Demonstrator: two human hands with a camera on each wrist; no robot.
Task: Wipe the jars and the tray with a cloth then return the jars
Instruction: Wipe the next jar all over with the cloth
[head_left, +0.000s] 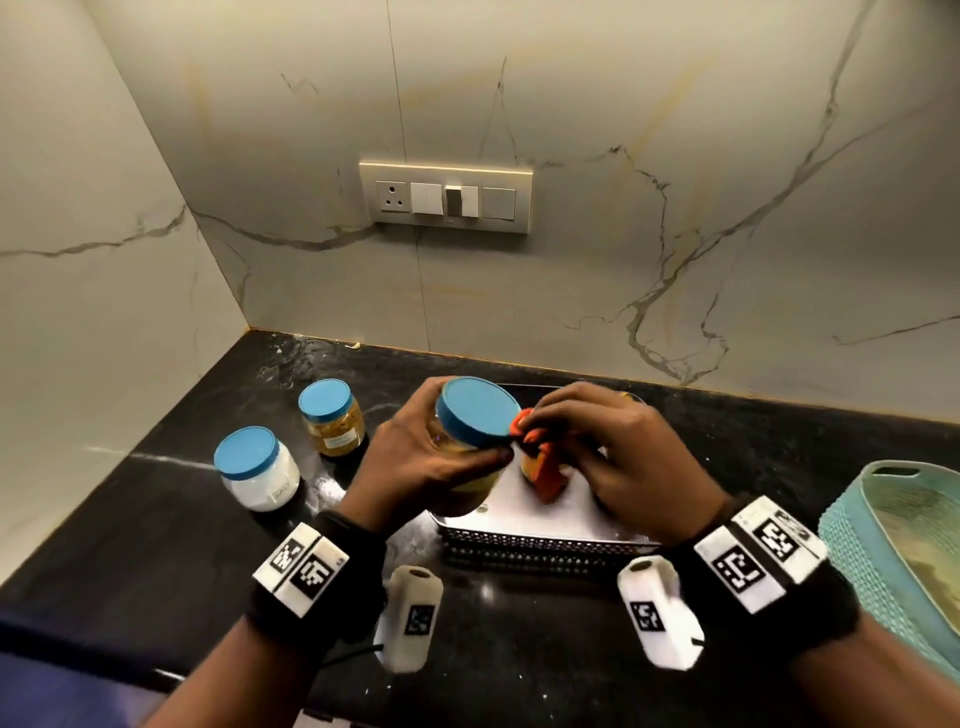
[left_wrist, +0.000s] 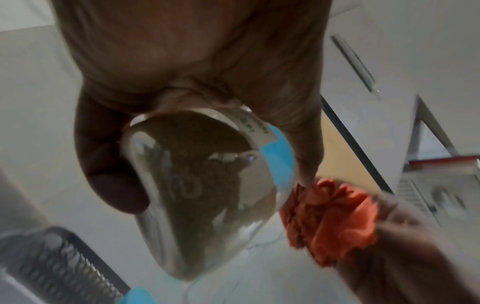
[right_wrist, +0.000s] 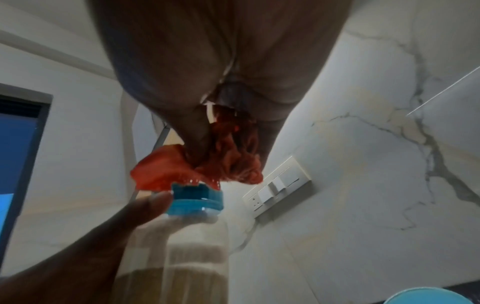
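My left hand (head_left: 431, 457) grips a clear jar with a blue lid (head_left: 475, 410), tilted, above the left end of the steel tray (head_left: 530, 525). In the left wrist view the jar (left_wrist: 197, 185) shows brown contents, my thumb and fingers curled round it. My right hand (head_left: 613, 457) holds a bunched orange cloth (head_left: 545, 462) against the lid's right edge. The right wrist view shows the cloth (right_wrist: 223, 162) pressed on the blue lid (right_wrist: 194, 199). Two more blue-lidded jars stand on the black counter to the left: one with white contents (head_left: 257, 467), one with yellow contents (head_left: 332, 418).
A teal plastic basket (head_left: 893, 545) sits at the counter's right edge. Another jar (head_left: 631, 397) is mostly hidden behind my right hand at the tray's far end. A switch panel (head_left: 447, 196) is on the marble back wall, and a side wall closes the left.
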